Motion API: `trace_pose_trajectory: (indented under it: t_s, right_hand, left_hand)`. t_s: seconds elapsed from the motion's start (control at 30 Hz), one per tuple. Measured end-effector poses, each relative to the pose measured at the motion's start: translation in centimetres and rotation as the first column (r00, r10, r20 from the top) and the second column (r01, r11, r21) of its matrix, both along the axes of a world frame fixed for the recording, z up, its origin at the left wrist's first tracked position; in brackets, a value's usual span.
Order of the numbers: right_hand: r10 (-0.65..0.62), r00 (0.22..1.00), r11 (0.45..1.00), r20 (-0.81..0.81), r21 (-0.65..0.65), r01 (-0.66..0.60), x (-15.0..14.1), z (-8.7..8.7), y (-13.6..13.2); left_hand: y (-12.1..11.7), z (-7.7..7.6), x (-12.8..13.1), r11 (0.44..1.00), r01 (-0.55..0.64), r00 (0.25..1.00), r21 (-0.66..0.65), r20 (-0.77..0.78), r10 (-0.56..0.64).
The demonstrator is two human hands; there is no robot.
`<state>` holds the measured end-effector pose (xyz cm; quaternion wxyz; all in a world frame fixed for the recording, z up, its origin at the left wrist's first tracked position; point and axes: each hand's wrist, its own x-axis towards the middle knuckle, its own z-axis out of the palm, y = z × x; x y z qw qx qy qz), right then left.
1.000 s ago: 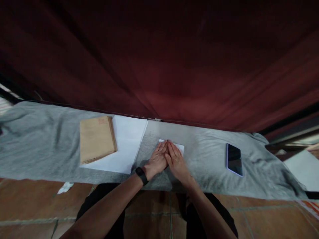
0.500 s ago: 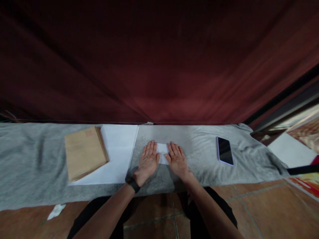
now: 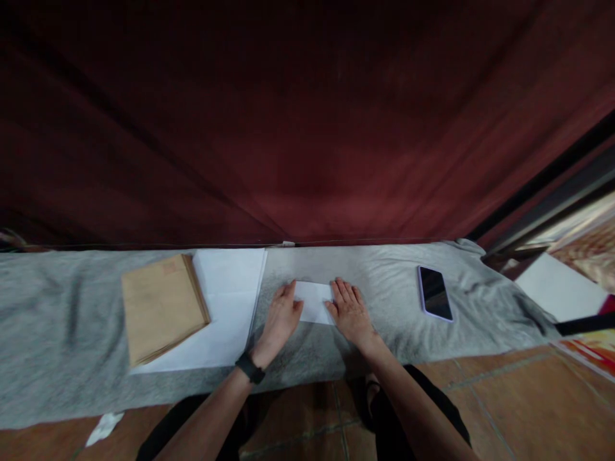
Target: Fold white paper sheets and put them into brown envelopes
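A small white piece of paper (image 3: 314, 301) lies on the grey cloth between my two hands. My left hand (image 3: 283, 314), a dark band on its wrist, is turned on its side at the paper's left edge. Its thumb rests on top and its fingers close around that edge. Spread flat, my right hand (image 3: 350, 312) presses on the paper's right end, with the fingers stretched forward and the thumb over the sheet.
Left of my hands, a stack of brown paper envelopes (image 3: 163, 307) lies partly on larger white sheets (image 3: 230, 314). A phone (image 3: 435, 293) lies to the right on the grey cloth (image 3: 389, 333). Dark red fabric (image 3: 307, 160) hangs behind. A crumpled white scrap (image 3: 104, 428) is on the tiled floor.
My hands have moved apart, so more of the paper shows between them. The left hand has rolled from lying flat onto its side at the edge. The right hand stays flat.
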<state>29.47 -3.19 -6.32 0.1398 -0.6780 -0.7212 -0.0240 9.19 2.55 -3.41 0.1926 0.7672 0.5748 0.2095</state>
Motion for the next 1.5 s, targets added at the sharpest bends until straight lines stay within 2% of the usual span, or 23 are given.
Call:
trace_pose_trajectory:
  t_s: [0.1,0.17,0.27,0.33,0.43,0.5,0.6,0.67,0.73,0.77,0.87,0.93,0.97,1.07,1.17,1.33,1.43,1.5]
  right_hand:
    - [-0.004,0.999,1.0,-0.032,-0.024,0.003,-0.1,0.1,0.1]
    - [0.013,0.995,0.999,-0.103,-0.041,-0.018,0.0,0.5,0.3]
    - [0.083,0.935,0.987,-0.344,-0.099,-0.124,0.8,1.8,0.4]
    - [0.124,0.83,0.961,-0.543,-0.141,-0.236,1.6,3.1,0.3]
    - [0.175,0.649,0.921,-0.74,-0.109,-0.373,2.6,4.7,0.3]
    - [0.166,0.58,0.938,-0.797,-0.054,-0.343,2.9,5.0,0.5]
    - [0.067,0.509,0.991,-0.858,-0.004,-0.136,3.0,4.5,1.3]
    - [0.001,0.414,1.0,-0.91,-0.009,-0.023,2.9,3.9,1.9]
    - [-0.063,0.334,0.998,-0.94,-0.053,0.038,2.9,3.4,2.3]
    - [-0.097,0.324,0.995,-0.941,-0.082,0.059,2.8,3.1,2.5]
    - [-0.161,0.359,0.986,-0.919,-0.131,0.107,2.8,2.6,2.7]
    - [-0.175,0.421,0.982,-0.89,-0.13,0.134,2.8,2.3,2.6]
    - [-0.186,0.478,0.98,-0.858,-0.128,0.153,2.8,2.3,2.6]
    - [-0.256,0.704,0.965,-0.662,-0.125,0.232,2.6,2.2,2.1]
    - [-0.304,0.835,0.952,-0.459,-0.109,0.287,1.9,2.3,1.7]
    - [-0.201,0.953,0.974,-0.228,0.055,0.219,0.2,3.2,1.1]
    - [-0.176,0.975,0.973,-0.134,0.128,0.193,-0.7,3.5,0.9]
    - [-0.164,0.975,0.972,-0.148,0.147,0.186,-1.0,3.4,1.1]
  left_hand:
    - [0.5,-0.1,-0.1,0.99,-0.061,0.975,-0.129,0.205,0.087]
    - [0.8,0.1,-0.3,0.968,-0.077,0.904,-0.238,0.394,0.169]
    - [1.0,0.7,-0.8,0.918,0.018,0.707,-0.397,0.654,0.269]
    - [1.2,1.3,-1.2,0.881,0.099,0.555,-0.462,0.761,0.336]
    - [1.7,2.3,-1.7,0.858,0.127,0.338,-0.498,0.835,0.435]
    - [2.0,3.0,-1.7,0.849,0.141,0.233,-0.509,0.851,0.471]
    - [2.1,3.7,-1.4,0.831,0.212,0.176,-0.515,0.856,0.486]
    - [1.9,3.7,-1.2,0.834,0.224,0.233,-0.504,0.859,0.456]
    - [1.7,3.3,-1.0,0.85,0.188,0.383,-0.492,0.834,0.398]
    - [1.7,2.9,-1.0,0.86,0.156,0.473,-0.486,0.801,0.367]
    - [1.7,1.6,-0.8,0.886,0.067,0.697,-0.458,0.657,0.287]
    - [2.0,0.8,-0.6,0.903,0.021,0.788,-0.428,0.563,0.248]
    - [2.1,0.6,-0.5,0.909,0.004,0.818,-0.417,0.524,0.237]
    - [2.3,0.1,-0.2,0.914,-0.031,0.855,-0.405,0.463,0.235]
    - [2.2,0.1,0.0,0.919,-0.061,0.883,-0.389,0.408,0.231]
    - [2.0,0.4,0.1,0.934,-0.105,0.91,-0.342,0.347,0.229]
    - [2.1,0.4,0.1,0.946,-0.092,0.917,-0.312,0.344,0.202]
    - [2.2,0.3,0.0,0.948,-0.074,0.917,-0.309,0.353,0.187]
